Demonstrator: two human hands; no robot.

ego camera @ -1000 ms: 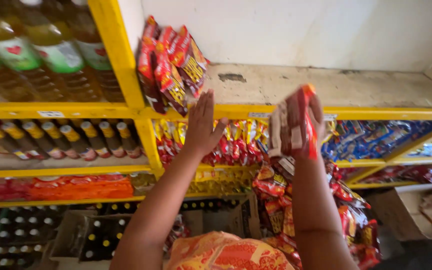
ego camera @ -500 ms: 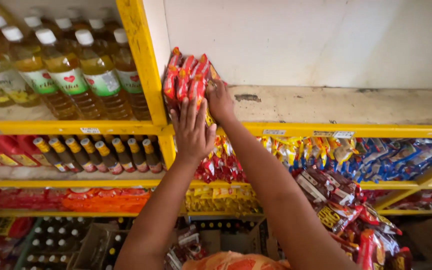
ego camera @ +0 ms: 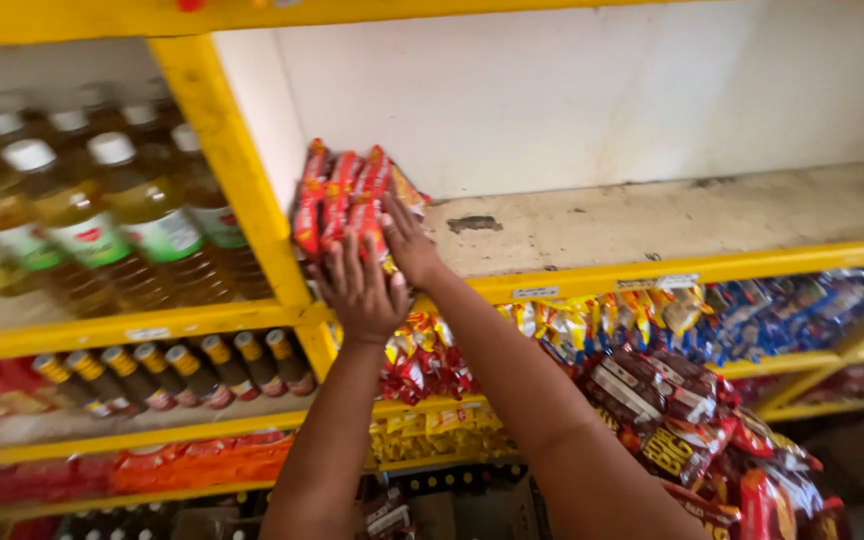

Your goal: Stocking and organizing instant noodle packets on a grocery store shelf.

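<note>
My open left hand and right hand press flat against light, crinkly, slippery red plastic snack packets on the yellow-edged shelf.

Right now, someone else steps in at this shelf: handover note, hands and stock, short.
Left hand: open, flat against the front of the red snack packets.
Right hand: open, pressing the packets' right side.
Packets: upright row at the left end of the upper shelf, against the yellow post.
Done: this row is on the shelf.
Left: the rest of that shelf is bare; more packets hang from the person's right arm, bottom right.
</note>
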